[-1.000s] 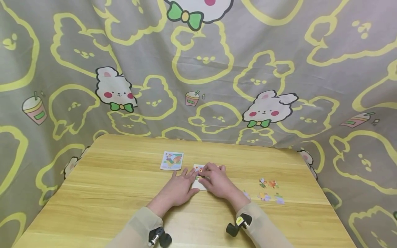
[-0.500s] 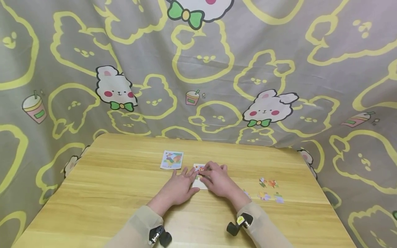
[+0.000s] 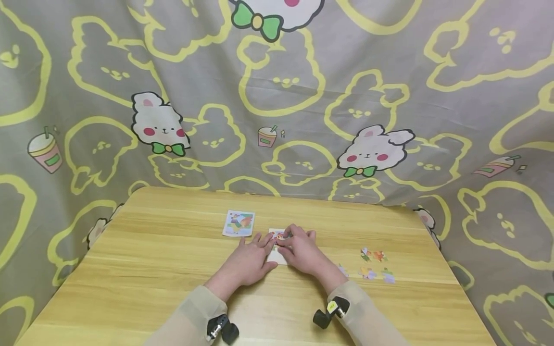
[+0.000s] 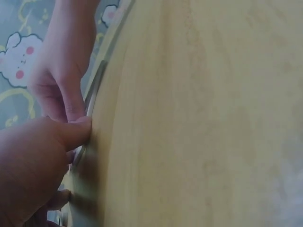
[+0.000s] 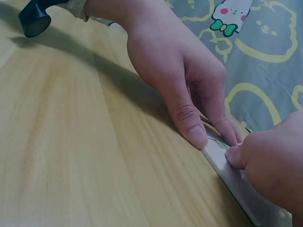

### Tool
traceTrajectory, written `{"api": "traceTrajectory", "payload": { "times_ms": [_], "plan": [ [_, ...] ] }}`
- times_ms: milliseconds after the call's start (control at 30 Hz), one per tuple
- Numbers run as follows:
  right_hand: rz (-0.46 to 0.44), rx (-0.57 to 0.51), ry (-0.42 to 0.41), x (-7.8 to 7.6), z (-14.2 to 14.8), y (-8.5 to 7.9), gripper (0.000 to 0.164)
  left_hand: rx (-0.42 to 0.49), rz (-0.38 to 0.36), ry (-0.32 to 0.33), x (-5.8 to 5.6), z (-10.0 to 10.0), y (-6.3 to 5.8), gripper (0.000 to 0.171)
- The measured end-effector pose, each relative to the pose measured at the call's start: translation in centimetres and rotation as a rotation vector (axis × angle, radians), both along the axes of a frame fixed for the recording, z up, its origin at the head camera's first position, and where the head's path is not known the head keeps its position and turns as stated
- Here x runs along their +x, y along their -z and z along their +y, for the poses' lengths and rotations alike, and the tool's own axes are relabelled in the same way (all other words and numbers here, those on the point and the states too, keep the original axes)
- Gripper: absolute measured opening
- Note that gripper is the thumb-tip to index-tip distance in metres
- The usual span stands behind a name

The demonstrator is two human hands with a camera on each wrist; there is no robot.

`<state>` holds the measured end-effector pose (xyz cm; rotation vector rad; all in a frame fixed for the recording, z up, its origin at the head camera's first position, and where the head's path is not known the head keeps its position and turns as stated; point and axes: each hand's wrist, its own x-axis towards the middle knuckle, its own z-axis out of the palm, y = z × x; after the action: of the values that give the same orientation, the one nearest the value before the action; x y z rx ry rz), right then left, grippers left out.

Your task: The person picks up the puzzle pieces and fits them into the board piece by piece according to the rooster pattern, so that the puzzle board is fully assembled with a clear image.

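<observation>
A small white puzzle board (image 3: 277,258) lies mid-table, its far part covered by coloured puzzle pieces (image 3: 279,236). My left hand (image 3: 248,262) rests along its left side with straight, spread fingers, the thumb at the near edge. From the right, my right hand (image 3: 305,252) bends its fingers and thumb down onto a puzzle piece on the board, mostly hidden under the fingertips. The right wrist view shows the board's white border (image 5: 236,184) with both thumbs on it. In the left wrist view the board is seen edge-on (image 4: 96,85) between the hands.
A square picture card (image 3: 239,225) with a colourful rooster lies behind and left of the board. Several loose puzzle pieces (image 3: 368,273) lie to the right on the wooden table (image 3: 151,269). A patterned grey curtain (image 3: 303,129) hangs behind the table.
Both hands stay at the board, with only slight movement of the right fingers. The card and the loose pieces keep their places on the table.
</observation>
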<state>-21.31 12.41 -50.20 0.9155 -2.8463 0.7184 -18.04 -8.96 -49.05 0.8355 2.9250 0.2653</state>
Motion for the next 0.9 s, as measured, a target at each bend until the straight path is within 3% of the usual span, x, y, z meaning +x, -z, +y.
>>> {"api": "traceTrajectory", "payload": {
  "times_ms": [200, 567, 900],
  "plan": [
    [-0.052, -0.037, 0.014, 0.0, -0.1, -0.1, 0.028, -0.014, 0.003, 0.006, 0.0, 0.1, -0.3, 0.071],
    [0.002, 0.012, -0.037, 0.4, 0.7, -0.3, 0.036, 0.007, -0.038, 0.003, 0.1, 0.5, -0.3, 0.071],
    [-0.004, -0.037, -0.048, 0.6, 3.2, -1.2, 0.036, 0.031, -0.066, -0.008, 0.1, 0.4, -0.7, 0.071]
  ]
}}
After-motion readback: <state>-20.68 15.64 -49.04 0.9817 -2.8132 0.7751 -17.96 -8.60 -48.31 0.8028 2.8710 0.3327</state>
